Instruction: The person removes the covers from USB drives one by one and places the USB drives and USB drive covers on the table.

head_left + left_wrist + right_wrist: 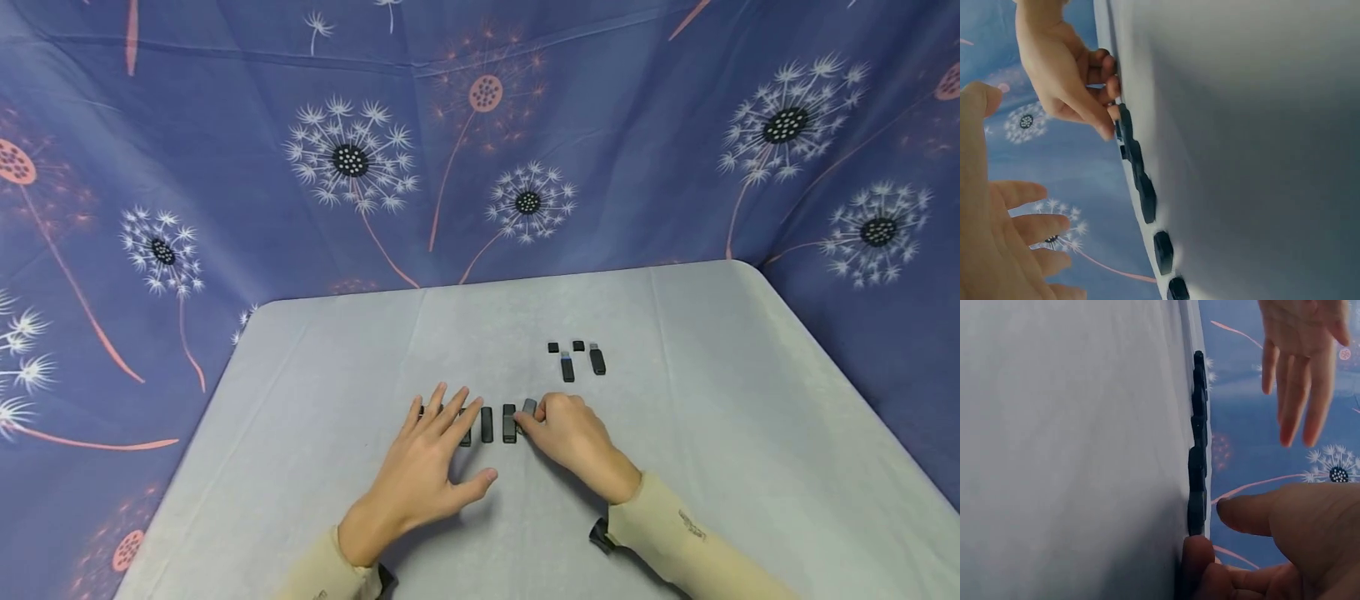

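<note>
"So, the grey stick (529, 406)?"

"Near frame centre, between the right hand (573, 433)'s thumb and fingers; whether gripped, I can't tell."

"Left hand (429, 468)?"

"Spread wide above the dark sticks (487, 425). Right of centre, two caps (578, 345) lie off uncapped sticks (567, 367)."

Left hand (427, 462) palm down, fingers spread, right hand (572, 433) low, fingers bent inward

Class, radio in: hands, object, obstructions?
Left hand: spread above dark oblong plastic-looking sticks, partly blocking head view. Right hand: at gray oblong plastic-looking stick, grip unclear.
</note>
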### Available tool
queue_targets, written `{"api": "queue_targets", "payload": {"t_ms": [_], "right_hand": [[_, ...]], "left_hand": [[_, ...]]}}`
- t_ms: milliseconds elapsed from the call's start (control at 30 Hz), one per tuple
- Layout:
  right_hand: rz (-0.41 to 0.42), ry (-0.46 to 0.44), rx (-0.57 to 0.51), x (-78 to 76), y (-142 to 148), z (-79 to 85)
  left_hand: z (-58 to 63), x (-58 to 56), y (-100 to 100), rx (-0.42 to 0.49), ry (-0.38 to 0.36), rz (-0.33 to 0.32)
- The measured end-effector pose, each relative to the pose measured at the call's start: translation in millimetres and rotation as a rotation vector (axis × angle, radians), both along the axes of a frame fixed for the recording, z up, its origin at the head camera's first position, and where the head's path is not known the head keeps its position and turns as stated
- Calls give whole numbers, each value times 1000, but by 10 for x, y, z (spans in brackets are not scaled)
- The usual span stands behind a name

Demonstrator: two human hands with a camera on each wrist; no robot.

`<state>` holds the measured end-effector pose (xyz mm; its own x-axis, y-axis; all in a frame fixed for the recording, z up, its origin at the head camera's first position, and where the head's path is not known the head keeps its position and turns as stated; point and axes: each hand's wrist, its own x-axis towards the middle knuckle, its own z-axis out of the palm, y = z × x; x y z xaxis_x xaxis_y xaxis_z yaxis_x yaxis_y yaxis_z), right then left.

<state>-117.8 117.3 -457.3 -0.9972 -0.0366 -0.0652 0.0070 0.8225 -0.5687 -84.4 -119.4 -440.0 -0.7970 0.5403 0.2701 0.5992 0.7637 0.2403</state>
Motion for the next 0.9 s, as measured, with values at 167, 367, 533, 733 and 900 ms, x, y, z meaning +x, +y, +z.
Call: {"api": "queue_targets", "payload": {"t_ms": [167, 367, 533, 733, 900], "right_hand": [[-4, -10, -3, -43, -16, -8], [-10, -49, 7, -60, -1, 7], [-15, -71, 18, -28, 44, 43], [-17, -105, 22, 27, 135, 67], [5, -106, 11, 39, 197, 77]], "left_hand": [[28, -58, 102, 26, 23, -18], [87, -123, 186, 46, 49, -40], [129, -175, 264, 48, 35, -45], [155, -218, 377, 56, 13, -60], [158, -248, 464, 52, -16, -68]]}}
